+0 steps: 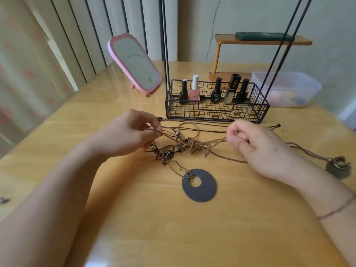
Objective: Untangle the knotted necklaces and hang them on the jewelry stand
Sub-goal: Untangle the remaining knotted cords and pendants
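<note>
A tangle of brown cord necklaces point(185, 146) lies knotted on the wooden table point(173, 228). My left hand point(127, 132) pinches a cord left of the knot, and my right hand point(256, 145) pinches another cord to its right; both cords run taut into the knot. A dark grey disc pendant point(202, 189) with an off-centre hole lies in front of the knot on its cord. A second round pendant point(338, 168) lies at the far right. The jewelry stand's black rods point(165, 45) rise from a wire basket point(215, 112); its top is out of view.
The basket holds several nail polish bottles point(195, 89). A pink tabletop mirror point(134, 62) stands at the back left. A clear plastic box point(289, 87) and a small wooden shelf point(260, 42) sit at the back right. Curtains hang on the left.
</note>
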The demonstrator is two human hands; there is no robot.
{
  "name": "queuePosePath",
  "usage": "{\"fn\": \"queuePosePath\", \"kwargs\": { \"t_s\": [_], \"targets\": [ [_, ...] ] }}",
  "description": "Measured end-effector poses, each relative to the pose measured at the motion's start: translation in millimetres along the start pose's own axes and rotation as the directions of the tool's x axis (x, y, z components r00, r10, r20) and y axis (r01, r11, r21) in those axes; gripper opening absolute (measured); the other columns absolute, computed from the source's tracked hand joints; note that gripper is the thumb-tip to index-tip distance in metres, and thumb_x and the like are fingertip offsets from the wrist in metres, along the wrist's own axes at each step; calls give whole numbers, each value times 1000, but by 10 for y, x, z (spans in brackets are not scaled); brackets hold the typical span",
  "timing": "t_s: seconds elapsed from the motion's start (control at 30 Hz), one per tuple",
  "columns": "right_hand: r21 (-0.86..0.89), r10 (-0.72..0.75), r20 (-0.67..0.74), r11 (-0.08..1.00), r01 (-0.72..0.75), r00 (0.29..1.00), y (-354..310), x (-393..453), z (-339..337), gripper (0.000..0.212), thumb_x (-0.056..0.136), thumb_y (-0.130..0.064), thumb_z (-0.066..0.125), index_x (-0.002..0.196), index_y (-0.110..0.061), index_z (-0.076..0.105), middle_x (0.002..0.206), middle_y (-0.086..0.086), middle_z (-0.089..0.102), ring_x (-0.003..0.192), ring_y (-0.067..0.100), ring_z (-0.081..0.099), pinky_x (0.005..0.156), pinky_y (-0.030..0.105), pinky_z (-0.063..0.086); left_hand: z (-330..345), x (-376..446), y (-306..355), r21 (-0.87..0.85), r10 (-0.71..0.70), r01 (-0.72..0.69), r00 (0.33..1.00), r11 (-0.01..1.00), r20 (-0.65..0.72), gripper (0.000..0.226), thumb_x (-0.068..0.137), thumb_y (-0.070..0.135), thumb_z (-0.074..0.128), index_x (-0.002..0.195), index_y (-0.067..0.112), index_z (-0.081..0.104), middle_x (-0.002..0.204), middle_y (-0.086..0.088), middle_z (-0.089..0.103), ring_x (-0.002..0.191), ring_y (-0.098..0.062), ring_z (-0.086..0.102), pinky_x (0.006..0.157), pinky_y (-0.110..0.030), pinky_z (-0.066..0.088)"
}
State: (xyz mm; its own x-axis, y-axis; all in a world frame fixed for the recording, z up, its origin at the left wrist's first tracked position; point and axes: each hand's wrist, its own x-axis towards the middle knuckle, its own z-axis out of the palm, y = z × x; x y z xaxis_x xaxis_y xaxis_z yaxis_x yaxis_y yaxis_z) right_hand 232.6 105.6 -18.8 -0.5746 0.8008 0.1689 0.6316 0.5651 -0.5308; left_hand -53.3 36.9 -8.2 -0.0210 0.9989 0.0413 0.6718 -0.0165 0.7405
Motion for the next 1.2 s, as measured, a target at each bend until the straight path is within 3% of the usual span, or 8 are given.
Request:
{"fn": "queuePosePath", "kwargs": {
  "t_s": [0.2,0.37,0.5,0.6,0.8,1.0,1.1,1.2],
  "targets": [
    [-71,66,20,995,-64,998,-23,-20,-138,28,83,-63,52,83,-37,63,46,-15,46,47,6,40,56,30,40,-10,-4,-8,133,34,-40,998,990,43,10,77,26,66,86,28,70,66,5,64,54,-3,50,52,-13,37],
    [-308,127,179,949,-67,976,-5,-46,-182,24,79,-65,65,87,-44,60,75,-20,56,71,-9,52,67,31,50,-38,5,-44,245,69,-88,994,965,87,23,78,56,68,92,37,70,88,9,62,66,5,54,59,-22,37],
    [-275,28,217,961,34,976,-7,-43,-38,24,80,-56,71,81,-36,57,89,-18,54,86,-2,51,81,36,49,10,-9,-29,445,147,-175,984,878,98,51,71,84,51,95,43,69,84,21,64,76,3,57,67,-29,49],
    [-308,-18,254,946,98,967,9,-43,23,23,95,-43,58,79,-30,49,90,-15,49,91,3,43,81,31,42,36,-17,-8,458,202,-220,975,862,87,33,79,72,55,88,43,69,71,25,61,67,3,55,58,-25,41],
    [11,-25,62,1000,25,998,-3,-47,-133,16,95,-38,42,82,-28,43,63,-11,56,61,16,49,63,36,45,51,0,-33,373,212,-229,974,899,86,10,93,40,62,83,40,65,65,20,61,68,0,56,58,-27,41],
    [178,29,-39,984,-22,999,-73,-57,-244,7,84,-35,70,79,-31,74,78,-18,74,71,-4,67,70,19,50,59,-2,4,175,150,-149,989,973,6,44,79,63,51,68,25,69,54,13,56,52,-9,47,49,-19,36],
    [236,18,-29,972,-10,999,-130,-69,-228,11,85,-31,70,77,-33,78,80,-17,75,77,-2,68,72,17,49,95,11,-1,282,118,-104,993,954,-33,47,78,68,45,65,26,62,51,13,51,52,-7,47,49,-20,35],
    [403,-42,-40,914,54,998,-252,-96,-176,16,87,-27,64,83,-24,79,67,-15,72,65,0,66,64,13,46,209,21,-27,482,194,-133,978,866,-80,57,89,75,31,93,31,67,82,15,59,79,-10,56,64,-30,46]
  ]
}}
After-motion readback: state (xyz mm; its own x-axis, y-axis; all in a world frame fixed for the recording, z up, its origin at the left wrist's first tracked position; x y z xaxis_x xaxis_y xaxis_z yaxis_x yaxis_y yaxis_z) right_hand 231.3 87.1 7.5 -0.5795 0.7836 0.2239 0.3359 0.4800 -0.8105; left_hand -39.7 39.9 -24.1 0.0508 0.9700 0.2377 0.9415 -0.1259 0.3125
